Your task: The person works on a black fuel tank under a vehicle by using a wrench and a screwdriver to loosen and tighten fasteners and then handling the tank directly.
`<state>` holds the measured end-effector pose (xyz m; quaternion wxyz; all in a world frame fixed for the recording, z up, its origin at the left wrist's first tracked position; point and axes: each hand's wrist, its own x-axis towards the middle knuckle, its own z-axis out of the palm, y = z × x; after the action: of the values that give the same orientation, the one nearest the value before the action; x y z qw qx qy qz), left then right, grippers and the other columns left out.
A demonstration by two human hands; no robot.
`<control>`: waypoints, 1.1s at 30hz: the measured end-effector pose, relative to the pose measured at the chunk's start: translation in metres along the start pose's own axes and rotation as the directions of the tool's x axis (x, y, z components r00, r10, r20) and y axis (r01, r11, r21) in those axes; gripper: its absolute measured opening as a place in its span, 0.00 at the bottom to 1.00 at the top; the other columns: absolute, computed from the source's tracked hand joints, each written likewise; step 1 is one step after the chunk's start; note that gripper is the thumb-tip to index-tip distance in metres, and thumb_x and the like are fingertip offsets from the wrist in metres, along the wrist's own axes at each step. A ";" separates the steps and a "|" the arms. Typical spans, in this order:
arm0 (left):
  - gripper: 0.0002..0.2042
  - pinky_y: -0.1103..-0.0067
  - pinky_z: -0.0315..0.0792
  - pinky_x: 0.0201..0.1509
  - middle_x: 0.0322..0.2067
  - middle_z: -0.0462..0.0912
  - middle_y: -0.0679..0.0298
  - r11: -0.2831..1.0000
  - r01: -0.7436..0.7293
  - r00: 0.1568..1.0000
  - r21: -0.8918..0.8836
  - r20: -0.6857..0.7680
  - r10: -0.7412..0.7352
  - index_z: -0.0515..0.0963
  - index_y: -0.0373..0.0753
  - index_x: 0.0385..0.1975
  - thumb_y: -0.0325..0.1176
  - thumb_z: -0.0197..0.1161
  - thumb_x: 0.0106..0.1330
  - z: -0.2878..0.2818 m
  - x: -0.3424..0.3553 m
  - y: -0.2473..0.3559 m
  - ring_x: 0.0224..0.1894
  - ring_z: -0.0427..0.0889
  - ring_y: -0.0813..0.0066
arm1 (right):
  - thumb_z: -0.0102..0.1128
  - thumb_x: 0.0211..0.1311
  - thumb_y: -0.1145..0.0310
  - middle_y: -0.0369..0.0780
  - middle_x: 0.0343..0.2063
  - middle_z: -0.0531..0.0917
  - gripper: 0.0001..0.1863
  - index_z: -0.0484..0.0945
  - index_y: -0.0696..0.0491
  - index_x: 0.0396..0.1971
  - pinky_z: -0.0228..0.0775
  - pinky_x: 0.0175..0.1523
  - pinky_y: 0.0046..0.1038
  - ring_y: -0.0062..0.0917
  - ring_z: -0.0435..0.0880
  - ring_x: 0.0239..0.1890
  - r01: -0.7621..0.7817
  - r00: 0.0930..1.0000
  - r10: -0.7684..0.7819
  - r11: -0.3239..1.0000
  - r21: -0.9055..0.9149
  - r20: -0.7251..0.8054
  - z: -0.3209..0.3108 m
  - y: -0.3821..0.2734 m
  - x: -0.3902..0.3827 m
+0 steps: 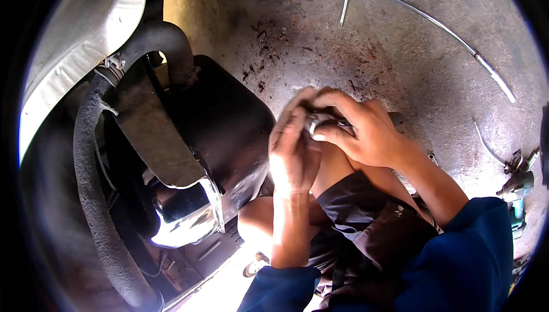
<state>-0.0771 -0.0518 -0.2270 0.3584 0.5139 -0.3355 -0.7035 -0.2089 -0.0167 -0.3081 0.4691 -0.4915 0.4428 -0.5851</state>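
Note:
My left hand (294,154) and my right hand (369,132) meet above my bent knees, to the right of a black tank (229,112). Both are closed around a small shiny metal part (313,122), of which only a piece shows between the fingers. A dark portion beside it reaches toward the right palm. Fingers cover most of the part, and motion smears the left fingertips, so its exact kind is unclear.
A dirty grey hose (87,140) and a flat metal strap (151,123) run along the tank at left. On the concrete floor (423,72) lie a long-handled wrench (437,23) at upper right and a teal power tool (518,195) at far right. Dark debris (269,43) is scattered beyond my hands.

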 end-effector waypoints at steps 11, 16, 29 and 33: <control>0.24 0.67 0.56 0.70 0.62 0.70 0.69 0.940 -0.342 0.939 0.001 -0.024 0.342 0.65 0.45 0.65 0.52 0.45 0.76 0.006 -0.028 0.022 0.63 0.69 0.72 | 0.62 0.61 0.63 0.47 0.33 0.85 0.11 0.78 0.55 0.36 0.76 0.43 0.44 0.45 0.85 0.38 0.110 0.953 -0.035 0.966 -0.234 0.301 0.047 -0.086 0.132; 0.29 0.66 0.61 0.68 0.63 0.68 0.55 0.945 -0.317 0.948 0.082 0.035 0.315 0.58 0.35 0.67 0.51 0.44 0.76 -0.005 -0.040 0.017 0.65 0.68 0.64 | 0.62 0.54 0.74 0.49 0.37 0.85 0.09 0.82 0.57 0.36 0.78 0.45 0.40 0.41 0.86 0.43 0.143 0.913 0.030 0.910 -0.390 0.406 0.042 -0.106 0.146; 0.32 0.65 0.73 0.59 0.61 0.68 0.37 0.897 -0.353 0.935 0.268 0.053 0.352 0.47 0.27 0.70 0.40 0.51 0.75 0.003 -0.061 0.029 0.60 0.74 0.47 | 0.66 0.54 0.70 0.47 0.37 0.86 0.09 0.85 0.56 0.35 0.77 0.50 0.37 0.40 0.86 0.45 0.388 0.839 -0.053 0.756 -0.527 0.541 0.022 -0.139 0.161; 0.32 0.65 0.75 0.57 0.59 0.69 0.36 0.891 -0.328 0.942 0.314 0.035 0.334 0.49 0.27 0.70 0.39 0.52 0.75 -0.002 -0.070 0.031 0.58 0.77 0.48 | 0.65 0.54 0.72 0.49 0.35 0.86 0.08 0.84 0.59 0.33 0.79 0.46 0.39 0.42 0.86 0.42 0.262 0.894 -0.033 0.847 -0.463 0.447 0.022 -0.123 0.155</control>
<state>-0.0550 -0.0081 -0.1678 0.3893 0.5067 -0.5225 -0.5645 -0.2132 -0.1502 -0.1603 0.3585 -0.7461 0.4296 -0.3610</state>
